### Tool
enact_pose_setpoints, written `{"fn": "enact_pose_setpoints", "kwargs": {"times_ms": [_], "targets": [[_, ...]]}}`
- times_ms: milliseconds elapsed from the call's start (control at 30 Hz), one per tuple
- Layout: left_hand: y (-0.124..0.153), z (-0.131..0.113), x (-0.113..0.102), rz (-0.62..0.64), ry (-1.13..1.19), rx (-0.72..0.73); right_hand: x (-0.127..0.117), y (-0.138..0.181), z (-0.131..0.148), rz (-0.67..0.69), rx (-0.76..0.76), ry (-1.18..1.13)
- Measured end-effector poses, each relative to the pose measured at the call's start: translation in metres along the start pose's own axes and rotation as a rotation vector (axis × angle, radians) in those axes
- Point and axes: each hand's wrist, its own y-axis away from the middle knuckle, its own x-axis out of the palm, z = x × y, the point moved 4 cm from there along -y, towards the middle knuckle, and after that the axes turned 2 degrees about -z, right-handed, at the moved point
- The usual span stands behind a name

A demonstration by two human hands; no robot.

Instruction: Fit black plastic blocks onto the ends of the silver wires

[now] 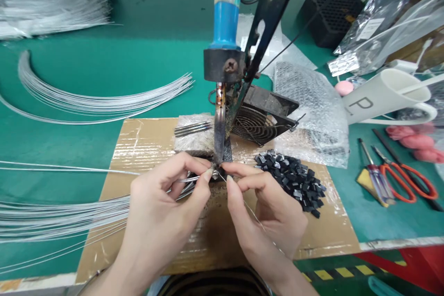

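In the head view a soldering iron (pixel 225 23) is clamped upright in a black bracket, its dark tip (pixel 219 136) pointing down. Just below the tip, my left hand (pixel 166 217) pinches the end of a thin grey wire (pixel 86 169) that runs in from the left. A thin silvery strand of solder wire (pixel 255 217) passes through my right hand (pixel 267 212), its end at the tip, held between thumb and forefinger. The fingertips of both hands almost meet there. Under the left hand lie more grey wires (pixel 69 212). The small part at the joint is mostly hidden by fingers.
A cardboard sheet (pixel 329 231) covers the green table. Small black connectors (pixel 294 180) lie piled right of the hands. A black fan (pixel 260 120) stands behind. Farther right are orange-handled scissors (pixel 405 182), a screwdriver (pixel 378 180) and a white mug (pixel 378 95). Wire bundles (pixel 104 101) lie left.
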Motion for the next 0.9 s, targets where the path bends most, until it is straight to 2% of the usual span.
{"fn": "enact_pose_setpoints", "kwargs": {"times_ms": [400,667,900], "targets": [[0.0,0.0,0.0,0.009,0.025,-0.015,0.003,-0.004,0.004,-0.055,0.017,0.015],[-0.006,-0.007,0.006,-0.054,0.012,-0.004,0.002,-0.002,-0.001,0.005,0.007,0.02],[-0.008,-0.01,0.008,-0.06,-0.001,-0.004,0.001,-0.004,0.002,-0.026,0.02,0.015]]}}
